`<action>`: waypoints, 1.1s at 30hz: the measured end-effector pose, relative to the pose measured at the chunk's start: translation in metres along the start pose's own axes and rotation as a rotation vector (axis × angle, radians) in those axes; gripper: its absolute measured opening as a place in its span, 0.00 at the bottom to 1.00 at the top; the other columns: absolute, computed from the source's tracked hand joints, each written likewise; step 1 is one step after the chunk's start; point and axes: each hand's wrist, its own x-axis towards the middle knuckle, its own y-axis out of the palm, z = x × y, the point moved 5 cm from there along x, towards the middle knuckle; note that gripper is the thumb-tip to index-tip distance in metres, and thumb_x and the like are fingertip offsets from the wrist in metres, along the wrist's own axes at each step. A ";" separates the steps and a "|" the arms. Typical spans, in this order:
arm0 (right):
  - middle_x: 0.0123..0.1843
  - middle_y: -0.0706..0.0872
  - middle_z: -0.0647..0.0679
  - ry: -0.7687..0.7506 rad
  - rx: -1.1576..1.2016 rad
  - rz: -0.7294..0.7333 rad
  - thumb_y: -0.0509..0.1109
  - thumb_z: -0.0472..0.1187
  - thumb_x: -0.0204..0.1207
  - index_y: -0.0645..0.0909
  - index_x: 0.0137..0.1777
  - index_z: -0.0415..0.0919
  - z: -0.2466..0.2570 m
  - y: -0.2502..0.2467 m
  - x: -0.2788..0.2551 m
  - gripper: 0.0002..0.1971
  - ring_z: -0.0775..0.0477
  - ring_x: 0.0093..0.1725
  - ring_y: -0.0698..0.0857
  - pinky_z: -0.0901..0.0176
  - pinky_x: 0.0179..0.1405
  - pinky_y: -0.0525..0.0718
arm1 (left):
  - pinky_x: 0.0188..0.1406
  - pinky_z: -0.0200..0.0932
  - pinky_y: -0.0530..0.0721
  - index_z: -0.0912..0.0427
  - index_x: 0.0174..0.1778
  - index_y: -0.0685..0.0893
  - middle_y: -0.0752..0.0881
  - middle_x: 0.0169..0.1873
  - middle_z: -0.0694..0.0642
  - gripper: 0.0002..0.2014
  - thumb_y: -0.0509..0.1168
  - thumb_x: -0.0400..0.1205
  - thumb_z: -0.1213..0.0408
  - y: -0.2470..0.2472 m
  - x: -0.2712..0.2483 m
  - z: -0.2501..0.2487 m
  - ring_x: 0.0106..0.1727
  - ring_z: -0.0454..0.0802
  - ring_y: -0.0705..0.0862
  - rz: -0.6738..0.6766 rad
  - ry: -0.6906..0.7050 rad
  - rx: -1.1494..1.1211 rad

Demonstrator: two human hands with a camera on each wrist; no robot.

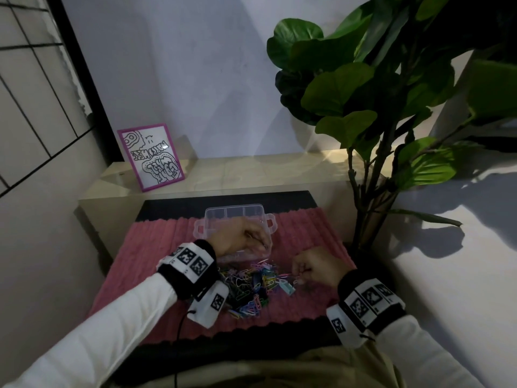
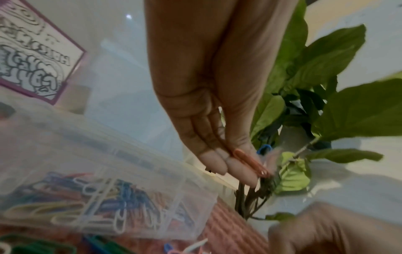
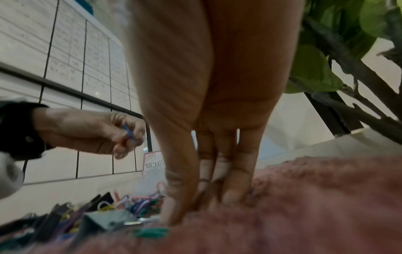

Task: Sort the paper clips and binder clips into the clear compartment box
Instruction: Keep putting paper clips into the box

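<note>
The clear compartment box point(image 1: 237, 217) sits on a pink mat, and its near cells point(image 2: 108, 197) hold coloured paper clips. My left hand point(image 1: 261, 245) hovers over the box's near right part. In the left wrist view this left hand point(image 2: 245, 171) pinches an orange paper clip point(image 2: 250, 163) and a blue paper clip point(image 2: 264, 148). A loose pile of paper clips and binder clips point(image 1: 251, 287) lies in front of the box, with a light blue binder clip point(image 1: 286, 287) at its right. My right hand point(image 1: 300, 273) reaches down at the pile's right edge, its thumb and fingertips point(image 3: 232, 194) closing on a thin pinkish clip on the mat.
The pink ribbed mat point(image 1: 307, 228) lies on a black board on a low beige bench. A framed drawing point(image 1: 151, 156) leans against the wall at the back left. A large potted plant point(image 1: 391, 93) stands close on the right, with its stem beside the mat.
</note>
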 end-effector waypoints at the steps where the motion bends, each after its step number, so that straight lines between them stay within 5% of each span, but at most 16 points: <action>1: 0.40 0.81 0.50 -0.001 -0.005 0.017 0.76 0.32 0.65 0.85 0.48 0.37 -0.001 0.001 -0.001 0.11 0.53 0.42 0.79 0.64 0.41 0.75 | 0.39 0.24 0.82 0.62 0.43 0.88 0.88 0.31 0.40 0.06 0.70 0.73 0.74 -0.004 -0.001 0.001 0.33 0.31 0.85 -0.006 -0.007 -0.048; 4: 0.39 0.79 0.49 -0.005 -0.011 0.039 0.75 0.31 0.65 0.83 0.50 0.37 -0.003 0.004 -0.004 0.12 0.52 0.40 0.78 0.70 0.35 0.72 | 0.35 0.28 0.85 0.57 0.40 0.88 0.90 0.28 0.40 0.08 0.69 0.74 0.75 -0.014 -0.002 0.004 0.33 0.36 0.88 -0.024 -0.031 -0.149; 8: 0.42 0.87 0.43 -0.040 0.019 -0.053 0.72 0.32 0.70 0.85 0.49 0.34 -0.002 -0.002 -0.007 0.08 0.56 0.41 0.81 0.69 0.38 0.75 | 0.33 0.28 0.84 0.63 0.43 0.87 0.90 0.26 0.44 0.06 0.69 0.74 0.76 -0.016 -0.004 0.008 0.31 0.37 0.88 -0.054 -0.062 -0.223; 11: 0.35 0.89 0.51 0.001 0.155 -0.132 0.72 0.30 0.71 0.87 0.47 0.34 -0.008 -0.011 -0.008 0.06 0.68 0.29 0.82 0.80 0.32 0.76 | 0.34 0.28 0.84 0.68 0.46 0.87 0.90 0.27 0.45 0.07 0.68 0.74 0.77 -0.015 -0.006 0.013 0.32 0.39 0.88 -0.051 -0.067 -0.226; 14: 0.23 0.84 0.61 0.064 0.298 -0.152 0.71 0.26 0.71 0.86 0.45 0.31 -0.012 -0.023 -0.011 0.05 0.69 0.23 0.82 0.78 0.27 0.79 | 0.35 0.27 0.84 0.66 0.45 0.87 0.90 0.28 0.45 0.06 0.68 0.75 0.77 -0.013 -0.006 0.014 0.33 0.38 0.88 -0.035 -0.062 -0.221; 20: 0.32 0.86 0.53 0.029 0.432 -0.257 0.76 0.28 0.66 0.83 0.34 0.43 -0.009 -0.042 -0.020 0.09 0.67 0.29 0.84 0.74 0.30 0.81 | 0.36 0.28 0.84 0.62 0.41 0.86 0.90 0.28 0.44 0.07 0.69 0.74 0.77 -0.006 -0.006 0.016 0.33 0.38 0.88 -0.015 -0.063 -0.231; 24: 0.36 0.88 0.42 0.061 0.531 -0.377 0.76 0.28 0.65 0.84 0.37 0.38 -0.020 -0.042 -0.021 0.06 0.48 0.36 0.86 0.62 0.36 0.84 | 0.37 0.30 0.85 0.60 0.41 0.87 0.90 0.28 0.42 0.07 0.69 0.74 0.76 -0.013 -0.004 0.017 0.35 0.37 0.88 -0.045 -0.061 -0.181; 28: 0.32 0.87 0.46 0.121 0.640 -0.428 0.74 0.26 0.67 0.83 0.36 0.38 -0.028 -0.039 -0.023 0.07 0.52 0.30 0.86 0.62 0.33 0.83 | 0.41 0.33 0.87 0.57 0.40 0.87 0.88 0.31 0.44 0.09 0.68 0.74 0.76 -0.041 0.001 0.024 0.35 0.40 0.87 -0.185 -0.100 -0.073; 33: 0.35 0.88 0.42 0.093 0.683 -0.368 0.75 0.28 0.68 0.82 0.35 0.37 -0.013 -0.040 -0.011 0.05 0.53 0.31 0.87 0.63 0.34 0.86 | 0.36 0.23 0.83 0.66 0.51 0.86 0.88 0.44 0.60 0.10 0.63 0.77 0.78 -0.054 0.006 0.043 0.40 0.46 0.85 -0.145 -0.193 0.206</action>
